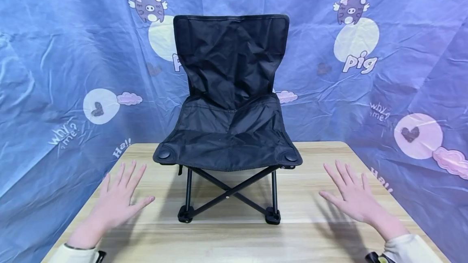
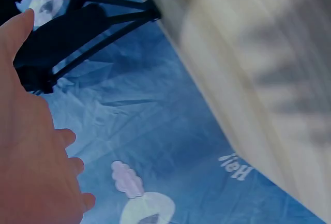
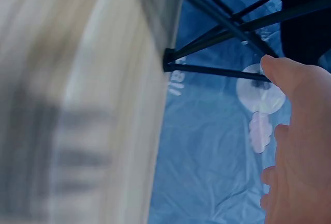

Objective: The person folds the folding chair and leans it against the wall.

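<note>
A black folding chair (image 1: 230,133) stands unfolded and upright on the wooden table, its fabric seat and backrest facing me. Crossed metal legs (image 1: 227,196) end in black plastic feet. To the chair's left, my left hand (image 1: 118,198) hovers over the table with fingers spread and straight, holding nothing. On the other side, my right hand (image 1: 352,198) is spread likewise, apart from the chair. Both wrist views show the thumb side of each hand, with the left hand (image 2: 36,146) and right hand (image 3: 305,141) near the chair's dark frame; the chair's rear legs are partly hidden in the head view.
The light wooden table (image 1: 226,242) has a back edge just behind the chair. Blue fabric (image 1: 55,72) printed with pigs, hearts and clouds hangs behind and along both sides. Shadows of the hands fall on the tabletop.
</note>
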A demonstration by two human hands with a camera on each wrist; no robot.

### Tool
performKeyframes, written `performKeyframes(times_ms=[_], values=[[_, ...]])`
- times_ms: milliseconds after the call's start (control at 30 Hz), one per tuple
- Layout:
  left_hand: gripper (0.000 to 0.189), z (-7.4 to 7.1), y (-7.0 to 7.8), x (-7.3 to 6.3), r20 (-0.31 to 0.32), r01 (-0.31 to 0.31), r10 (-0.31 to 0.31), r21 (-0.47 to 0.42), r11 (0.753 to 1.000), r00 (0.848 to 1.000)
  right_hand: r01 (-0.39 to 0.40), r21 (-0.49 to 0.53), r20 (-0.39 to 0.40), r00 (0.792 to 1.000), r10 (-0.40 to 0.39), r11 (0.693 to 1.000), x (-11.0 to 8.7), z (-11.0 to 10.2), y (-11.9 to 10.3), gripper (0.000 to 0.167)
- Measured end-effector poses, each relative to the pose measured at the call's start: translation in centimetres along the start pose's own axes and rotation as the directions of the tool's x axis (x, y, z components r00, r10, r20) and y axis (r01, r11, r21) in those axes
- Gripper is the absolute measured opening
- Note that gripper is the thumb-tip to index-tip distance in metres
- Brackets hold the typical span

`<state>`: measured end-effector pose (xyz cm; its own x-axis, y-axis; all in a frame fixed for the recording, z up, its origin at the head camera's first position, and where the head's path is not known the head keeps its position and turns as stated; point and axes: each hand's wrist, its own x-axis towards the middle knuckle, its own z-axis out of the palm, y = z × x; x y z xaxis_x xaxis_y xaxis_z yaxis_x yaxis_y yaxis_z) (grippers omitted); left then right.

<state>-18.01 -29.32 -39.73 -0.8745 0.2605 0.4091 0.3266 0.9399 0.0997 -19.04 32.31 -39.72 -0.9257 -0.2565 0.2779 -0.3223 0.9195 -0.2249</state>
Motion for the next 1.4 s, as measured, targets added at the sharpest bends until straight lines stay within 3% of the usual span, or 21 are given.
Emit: performKeyframes(times_ms=[233,567,733,900,1000,1133,1233,1400], values=[[0.096,-1.7,0.9,1.2,-0.086,-0.055,0.056,0.016,0.998,0.995,0.072,0.007,-0.065,0.995,-0.072,0.997,1.4,-1.7,-1.4,0.086],[0.094,-3.9,2.8,2.5,-0.146,-0.124,0.115,-0.056,0.991,0.983,0.177,0.104,-0.115,0.98,-0.165,0.979,2.6,-3.9,-3.6,0.084],[0.089,-4.5,4.1,2.9,-0.157,-0.144,0.115,-0.186,0.972,0.981,0.231,0.186,-0.131,0.969,-0.209,0.955,2.9,-4.9,-5.0,0.084],[0.085,-4.4,5.6,3.1,-0.182,-0.131,0.07,-0.349,0.928,0.981,0.249,0.3,-0.11,0.968,-0.226,0.921,2.9,-5.6,-6.7,0.082],[0.082,-4.0,6.3,3.2,-0.23,-0.129,0.033,-0.417,0.9,0.973,0.255,0.353,-0.116,0.967,-0.228,0.9,2.9,-5.6,-7.6,0.079],[0.078,-3.4,7.0,3.7,-0.322,-0.174,-0.006,-0.526,0.833,0.947,0.325,0.456,-0.186,0.945,-0.269,0.828,3.3,-5.0,-8.6,0.074],[0.072,-3.0,7.5,4.0,-0.367,-0.231,-0.02,-0.625,0.745,0.93,0.364,0.59,-0.215,0.931,-0.294,0.721,3.6,-4.6,-9.4,0.07],[0.055,-2.8,8.1,4.4,-0.367,-0.241,-0.091,-0.759,0.605,0.926,0.365,0.774,-0.233,0.924,-0.303,0.517,3.9,-4.1,-10.2,0.058]])
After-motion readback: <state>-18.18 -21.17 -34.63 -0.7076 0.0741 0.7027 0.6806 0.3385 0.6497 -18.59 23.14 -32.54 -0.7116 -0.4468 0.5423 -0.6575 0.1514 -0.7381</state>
